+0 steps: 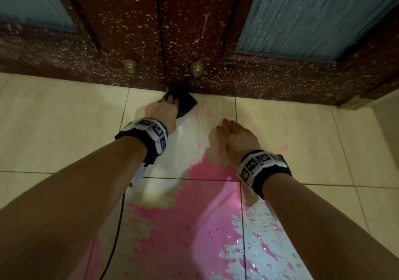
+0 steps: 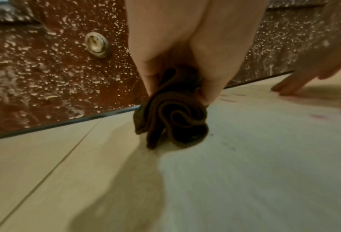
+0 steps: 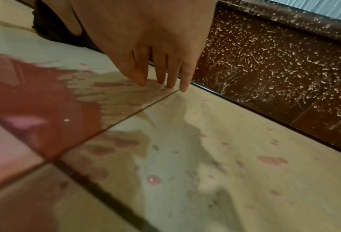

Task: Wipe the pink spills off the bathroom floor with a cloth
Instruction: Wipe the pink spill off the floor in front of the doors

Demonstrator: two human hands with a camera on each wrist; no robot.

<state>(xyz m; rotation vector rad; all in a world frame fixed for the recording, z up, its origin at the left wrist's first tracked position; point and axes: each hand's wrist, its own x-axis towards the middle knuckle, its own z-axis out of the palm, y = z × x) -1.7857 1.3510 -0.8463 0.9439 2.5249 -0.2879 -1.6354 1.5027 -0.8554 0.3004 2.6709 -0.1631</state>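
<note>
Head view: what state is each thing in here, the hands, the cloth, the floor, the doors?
left hand: grips the cloth, down near the doors.
right hand: holds nothing, fingers straight, tips on the floor.
cloth: dark, bunched in folds, touching the floor.
pink spill: wet, big puddle not yet wiped, splashes around it.
floor: pale tiles, partly wet.
doors: closed, spattered with droplets.

i see a dark ribbed cloth (image 2: 171, 119), soft and matt. the floor (image 1: 64, 128) is smooth glazed tile, glossy where the pink spill (image 1: 194, 215) lies wet. the doors (image 1: 194, 31) are dark wood, spattered rough, with ribbed glass panes (image 1: 313, 14) and shiny metal knobs (image 1: 196, 68).
</note>
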